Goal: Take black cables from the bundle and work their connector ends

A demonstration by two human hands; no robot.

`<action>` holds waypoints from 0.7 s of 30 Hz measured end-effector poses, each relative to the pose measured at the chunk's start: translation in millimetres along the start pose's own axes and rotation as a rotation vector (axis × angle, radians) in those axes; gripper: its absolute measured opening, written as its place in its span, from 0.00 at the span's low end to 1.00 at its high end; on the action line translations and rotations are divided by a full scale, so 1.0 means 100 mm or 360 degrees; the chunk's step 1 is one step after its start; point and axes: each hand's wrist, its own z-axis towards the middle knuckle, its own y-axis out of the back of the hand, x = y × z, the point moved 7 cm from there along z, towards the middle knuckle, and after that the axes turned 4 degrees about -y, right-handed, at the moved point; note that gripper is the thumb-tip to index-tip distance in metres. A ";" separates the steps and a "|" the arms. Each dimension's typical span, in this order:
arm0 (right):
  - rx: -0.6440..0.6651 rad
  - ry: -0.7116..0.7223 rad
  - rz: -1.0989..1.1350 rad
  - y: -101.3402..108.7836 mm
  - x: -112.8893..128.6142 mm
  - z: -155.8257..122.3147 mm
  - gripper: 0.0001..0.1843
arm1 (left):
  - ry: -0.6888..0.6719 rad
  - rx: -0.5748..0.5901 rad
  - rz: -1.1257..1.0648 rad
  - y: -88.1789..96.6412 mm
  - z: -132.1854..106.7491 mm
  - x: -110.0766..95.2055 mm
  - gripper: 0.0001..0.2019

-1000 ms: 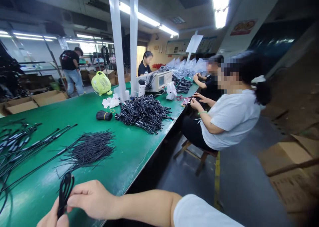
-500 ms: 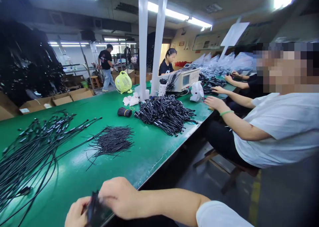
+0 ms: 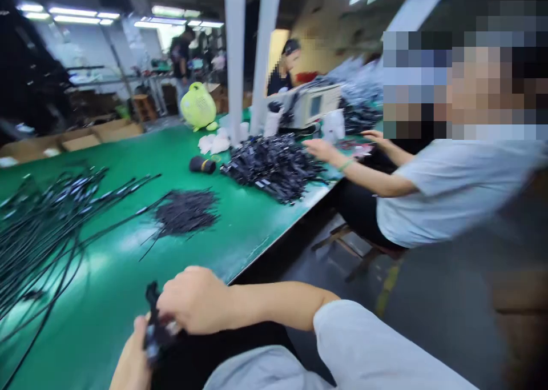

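Note:
At the table's near edge, a coiled black cable (image 3: 156, 338) is held between my two hands, blurred by motion. My left hand (image 3: 132, 353) grips it from the left and below, with the thumb up along its side. Closed over its upper right side are the fingers of my right hand (image 3: 194, 301), partly hidden behind the back of the hand. Beyond them lies a heap of short black ties (image 3: 186, 212). Long black cables (image 3: 55, 247) are spread over the left of the table.
A pile of bundled black cables (image 3: 274, 164) lies farther along the green table (image 3: 171, 264), near a rubber-banded roll of ties (image 3: 202, 164). Behind stand a green fan (image 3: 198, 105), white posts and a boxy instrument (image 3: 317, 104). At right sits a co-worker, one hand (image 3: 321, 150) by the pile.
My view has tilted down and shifted, so the table sits higher in it. The cable remains between my hands. The co-worker's near hand has moved left toward the cable pile.

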 end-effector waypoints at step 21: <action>-0.0301 -0.0101 0.0247 0.21 -0.49 -0.19 0.16 | -0.0495 0.0054 0.0549 -0.29 0.27 -0.30 0.13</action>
